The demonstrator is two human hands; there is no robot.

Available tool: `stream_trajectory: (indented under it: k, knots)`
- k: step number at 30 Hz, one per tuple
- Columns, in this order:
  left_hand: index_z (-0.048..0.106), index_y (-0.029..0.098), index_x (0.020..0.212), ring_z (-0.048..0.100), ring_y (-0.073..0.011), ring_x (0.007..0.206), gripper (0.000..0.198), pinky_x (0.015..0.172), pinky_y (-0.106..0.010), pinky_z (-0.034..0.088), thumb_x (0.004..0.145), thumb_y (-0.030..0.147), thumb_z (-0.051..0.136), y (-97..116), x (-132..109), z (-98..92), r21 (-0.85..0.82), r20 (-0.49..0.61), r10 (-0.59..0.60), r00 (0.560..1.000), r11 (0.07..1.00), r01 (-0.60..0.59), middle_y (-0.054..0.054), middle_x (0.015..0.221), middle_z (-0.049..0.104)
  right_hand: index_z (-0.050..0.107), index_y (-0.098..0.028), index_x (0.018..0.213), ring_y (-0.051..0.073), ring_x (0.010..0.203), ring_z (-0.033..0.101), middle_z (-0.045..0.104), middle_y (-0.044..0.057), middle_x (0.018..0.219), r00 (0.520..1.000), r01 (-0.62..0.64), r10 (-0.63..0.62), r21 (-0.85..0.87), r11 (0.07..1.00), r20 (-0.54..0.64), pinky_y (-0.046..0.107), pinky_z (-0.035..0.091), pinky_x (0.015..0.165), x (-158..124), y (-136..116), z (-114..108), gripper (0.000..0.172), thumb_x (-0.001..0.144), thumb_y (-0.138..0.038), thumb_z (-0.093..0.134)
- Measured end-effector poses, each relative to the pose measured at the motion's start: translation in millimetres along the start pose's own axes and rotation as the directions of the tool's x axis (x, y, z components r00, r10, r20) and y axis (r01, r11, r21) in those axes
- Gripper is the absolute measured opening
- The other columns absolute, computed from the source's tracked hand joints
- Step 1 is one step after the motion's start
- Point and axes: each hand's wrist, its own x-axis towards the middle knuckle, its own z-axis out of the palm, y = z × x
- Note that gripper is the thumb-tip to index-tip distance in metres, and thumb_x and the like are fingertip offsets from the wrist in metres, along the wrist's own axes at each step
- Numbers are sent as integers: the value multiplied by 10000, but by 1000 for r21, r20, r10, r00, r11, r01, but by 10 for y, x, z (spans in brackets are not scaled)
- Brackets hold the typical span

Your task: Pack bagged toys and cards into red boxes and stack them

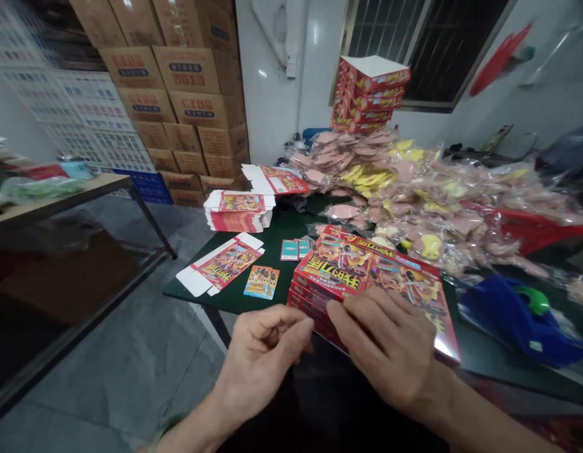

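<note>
Red printed cardboard boxes lie stacked at the front edge of the green table, the top red box [338, 267] showing cartoon figures and yellow lettering. Over the top box's near edge, my right hand [390, 346] is bent and pressed, its fingers curled against the box. A small translucent strip [321, 303] shows on the box's front edge beside its fingertip. My left hand [272, 352] hovers just in front of the stack's left corner, thumb and fingers pinched together. Whatever sits in that pinch, if anything, is hidden.
A blue tape dispenser [522, 321] stands at the right. Left of the boxes lie a flat carton [227, 264], printed cards [261, 282] and a carton stack [239, 211]. Bagged pink and yellow pieces [366, 182] pile up behind. Brown cartons [192, 75] line the wall.
</note>
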Motion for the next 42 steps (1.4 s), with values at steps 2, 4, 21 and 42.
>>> stream_trajectory:
  k: [2,4,21,42]
  knots:
    - [665,149,720,452,-53,458,277,425,-167,327,818,400,597,-6,11,25,-118,60,-84,995,989,91,6,556,589,651,-87,885,182,668,510,642,80,697,1000,25,-25,-11,1000,3,310,355,565,12,-20,-9,253,893,-99,398]
    - [666,144,697,424,-39,429,297,398,-160,283,806,416,611,-22,50,48,-206,82,-128,988,968,143,11,541,582,654,-86,875,184,677,520,639,82,700,1000,29,-29,-17,999,5,313,359,565,14,-36,-15,254,891,-101,401]
    - [673,139,754,494,-38,451,168,383,-117,358,808,293,634,-30,113,98,-308,91,-161,983,934,182,4,596,618,624,-105,897,168,677,530,631,58,714,990,-135,126,155,979,66,302,408,599,-40,-61,42,160,867,-111,466]
    - [577,125,654,450,-75,514,202,498,-209,353,815,69,467,106,144,163,337,337,309,889,842,-421,10,568,525,498,-165,627,87,522,447,511,-20,583,869,-489,401,383,784,289,206,329,484,-46,4,-39,170,733,-48,436]
